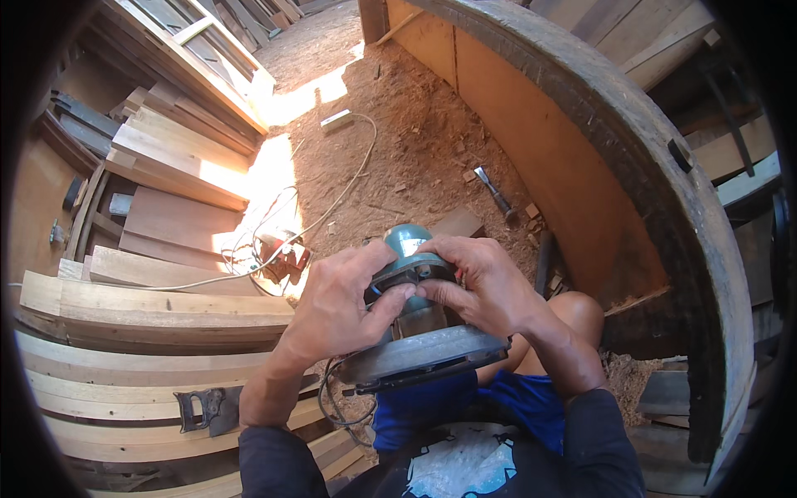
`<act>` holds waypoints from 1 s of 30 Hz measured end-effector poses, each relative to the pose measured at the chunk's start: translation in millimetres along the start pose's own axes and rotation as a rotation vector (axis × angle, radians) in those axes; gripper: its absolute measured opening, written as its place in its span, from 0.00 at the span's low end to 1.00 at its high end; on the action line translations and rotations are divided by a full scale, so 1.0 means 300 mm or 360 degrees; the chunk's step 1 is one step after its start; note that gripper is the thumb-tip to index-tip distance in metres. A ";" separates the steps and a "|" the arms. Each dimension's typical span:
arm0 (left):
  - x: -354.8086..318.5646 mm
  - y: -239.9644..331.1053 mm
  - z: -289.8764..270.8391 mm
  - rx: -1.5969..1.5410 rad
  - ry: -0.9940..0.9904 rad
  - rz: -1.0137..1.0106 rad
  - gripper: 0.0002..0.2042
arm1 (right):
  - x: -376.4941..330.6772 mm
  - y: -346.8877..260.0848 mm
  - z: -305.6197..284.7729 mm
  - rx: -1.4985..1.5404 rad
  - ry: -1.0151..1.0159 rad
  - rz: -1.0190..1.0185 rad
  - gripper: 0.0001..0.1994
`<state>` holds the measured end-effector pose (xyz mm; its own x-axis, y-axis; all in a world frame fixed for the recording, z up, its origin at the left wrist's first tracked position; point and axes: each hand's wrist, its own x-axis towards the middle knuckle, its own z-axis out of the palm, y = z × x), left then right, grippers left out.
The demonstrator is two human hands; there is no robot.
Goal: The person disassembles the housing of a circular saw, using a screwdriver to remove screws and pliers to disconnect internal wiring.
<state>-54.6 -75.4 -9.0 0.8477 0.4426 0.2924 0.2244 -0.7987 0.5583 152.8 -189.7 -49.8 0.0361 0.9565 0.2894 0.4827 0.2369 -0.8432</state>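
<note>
A circular saw point(407, 241) with a teal motor housing and a grey blade guard rests close in front of my body, above my lap. My left hand point(336, 295) grips its dark handle part from the left, thumb bent inward. From the right, my right hand point(490, 282) holds the same part. Both thumb tips meet at the middle of the tool, and what lies under them is too small to make out. The grey guard point(415, 355) faces my lap. A dark cord point(330, 398) hangs below it on the left.
Stacked timber point(166, 303) fills the left side, with a handsaw point(207, 411) on it. A red power tool point(286, 253) and a white power strip point(336, 121) lie on the sawdust floor point(398, 141). A chisel point(496, 195) lies before a large curved wooden piece point(531, 124).
</note>
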 end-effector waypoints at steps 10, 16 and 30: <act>0.037 -0.088 -0.015 -0.0692 -0.0339 -0.0259 0.19 | 0.008 0.022 -0.009 0.0297 -0.0038 0.0148 0.14; 0.035 -0.084 -0.006 -0.0743 -0.0366 -0.0170 0.21 | -0.021 0.027 -0.017 0.0299 0.0025 0.0047 0.19; 0.078 -0.116 -0.030 -0.0867 -0.0616 -0.0209 0.22 | -0.043 0.010 -0.038 0.0057 0.0250 -0.0126 0.21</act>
<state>-46.9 -33.6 -14.7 0.9636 0.2632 -0.0468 0.1491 -0.3839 0.9113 163.7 -203.4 -50.8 0.1367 0.8970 0.4205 0.4582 0.3191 -0.8296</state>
